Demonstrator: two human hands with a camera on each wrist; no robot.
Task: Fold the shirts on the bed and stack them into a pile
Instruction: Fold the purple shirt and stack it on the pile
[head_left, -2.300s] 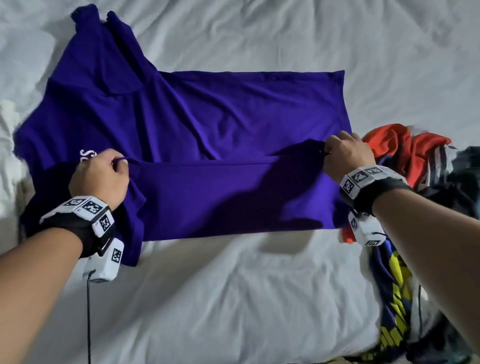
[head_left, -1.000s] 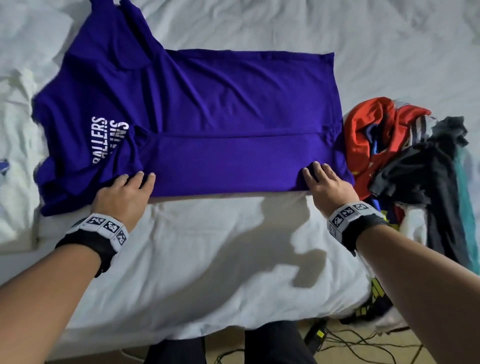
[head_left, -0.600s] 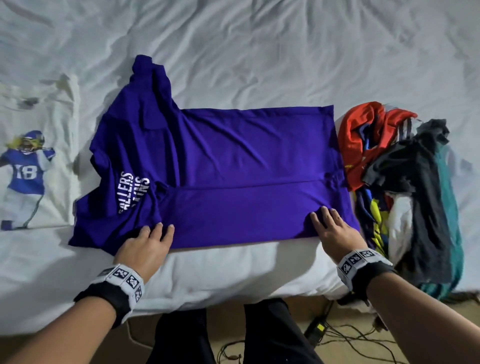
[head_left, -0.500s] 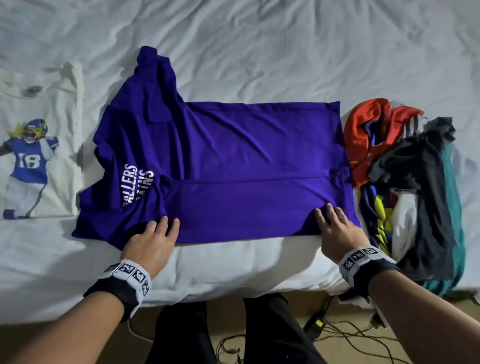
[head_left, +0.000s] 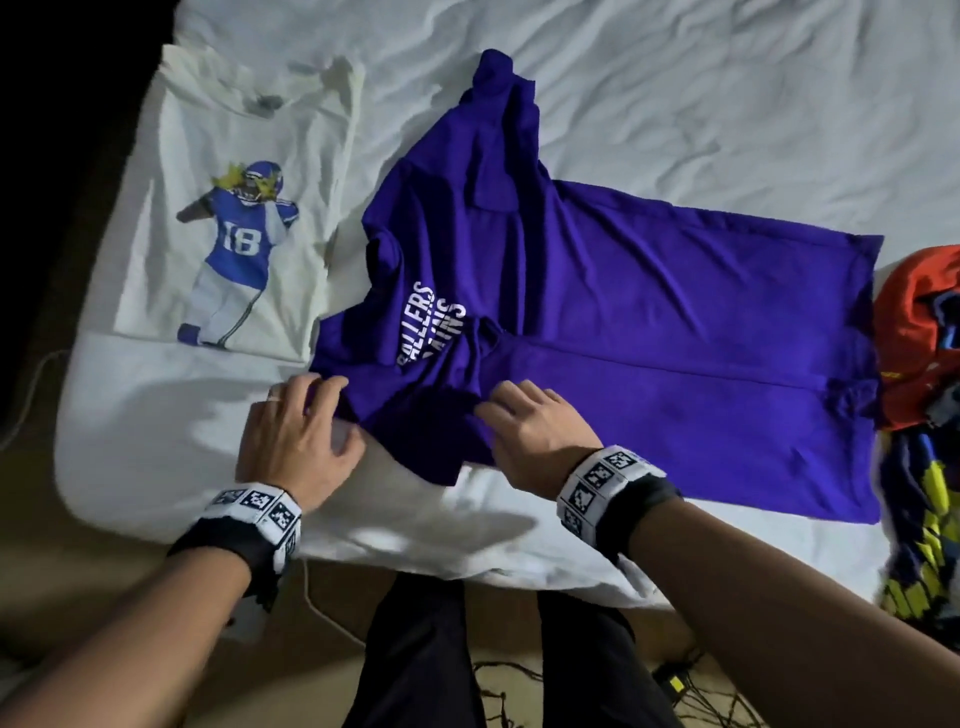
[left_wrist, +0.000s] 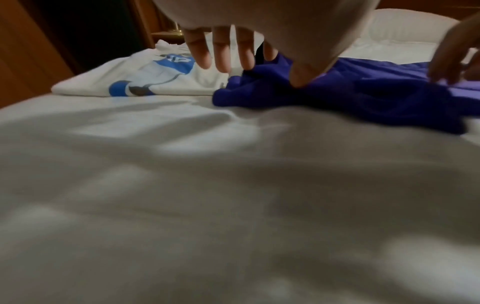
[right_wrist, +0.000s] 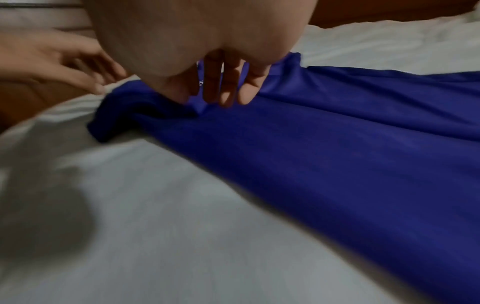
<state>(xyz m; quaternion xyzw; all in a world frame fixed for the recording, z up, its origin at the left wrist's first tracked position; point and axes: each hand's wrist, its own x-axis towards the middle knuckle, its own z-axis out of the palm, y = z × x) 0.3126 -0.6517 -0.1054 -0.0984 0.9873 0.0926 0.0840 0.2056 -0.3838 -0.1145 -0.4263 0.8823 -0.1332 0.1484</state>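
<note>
I see the purple shirt (head_left: 649, 322) spread across the white bed (head_left: 675, 93), its near long edge folded over, white lettering reading "ALLERS" (head_left: 418, 325) partly tucked under a fold. My left hand (head_left: 293, 441) rests at the sleeve corner, fingers straight and relaxed — thumb touching cloth. My right hand (head_left: 535, 431) presses flat-fingered on the sleeve. Left lies a folded white shirt (head_left: 208, 156) printed "18" (head_left: 241, 240); right — a heap of clothes (head_left: 919, 364).
</note>
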